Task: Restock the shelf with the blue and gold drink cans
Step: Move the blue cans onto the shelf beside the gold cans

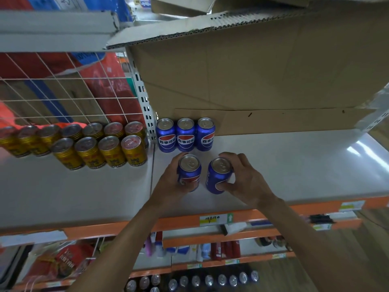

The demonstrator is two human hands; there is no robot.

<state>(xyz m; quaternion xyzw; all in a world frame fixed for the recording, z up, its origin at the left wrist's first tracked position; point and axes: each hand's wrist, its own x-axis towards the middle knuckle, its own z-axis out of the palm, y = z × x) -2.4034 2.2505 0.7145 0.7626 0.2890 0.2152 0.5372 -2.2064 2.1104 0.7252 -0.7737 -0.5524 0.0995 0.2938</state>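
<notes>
From the head view, the left hand (168, 184) has its fingers (178, 160) wrapped round the left blue can (189, 172), and the right hand (248, 182) grips the right blue can (219, 175) between thumb and curled fingers. Both cans stand upright, side by side but apart, on the white shelf (294, 165), just in front of the row of three blue cans (185, 134) lined up against the cardboard box (252, 70). The gold cans (90, 142) stand in two rows on the shelf section to the left.
</notes>
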